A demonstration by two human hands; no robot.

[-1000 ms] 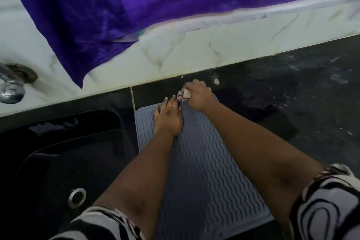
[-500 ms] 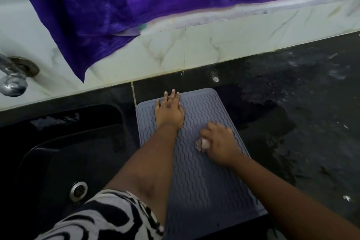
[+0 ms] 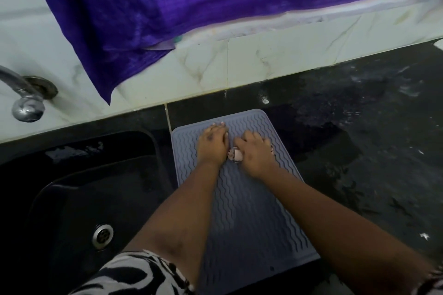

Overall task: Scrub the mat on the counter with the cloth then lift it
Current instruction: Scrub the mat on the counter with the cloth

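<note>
The scrubbing step is in hand. The grey rectangular silicone mat with wavy ridges (image 3: pixel 244 194) is lying flat on the glossy black stone counter (image 3: pixel 359 151), running from the centre of the frame toward the bottom, just beside the sink. The left hand (image 3: pixel 212 145) is pressing down near the mat's upper end with its fingers spread flat and holding nothing, apparently pinning the mat. The right hand (image 3: pixel 255 155), just beside it, is curling closed around a small crumpled pinkish cloth (image 3: pixel 235 155), which is peeking out by the thumb and touching the mat.

Judging by this, lifting is not yet due; the next move calls for working the cloth over the lower, uncovered part of the mat while the flat hand is keeping it from sliding, then freeing an edge to grip.

The black moulded sink basin (image 3: pixel 72 199) at lower left is holding nothing visible except its round metal drain (image 3: pixel 103 236); its walls are glistening, possibly wet.
</note>
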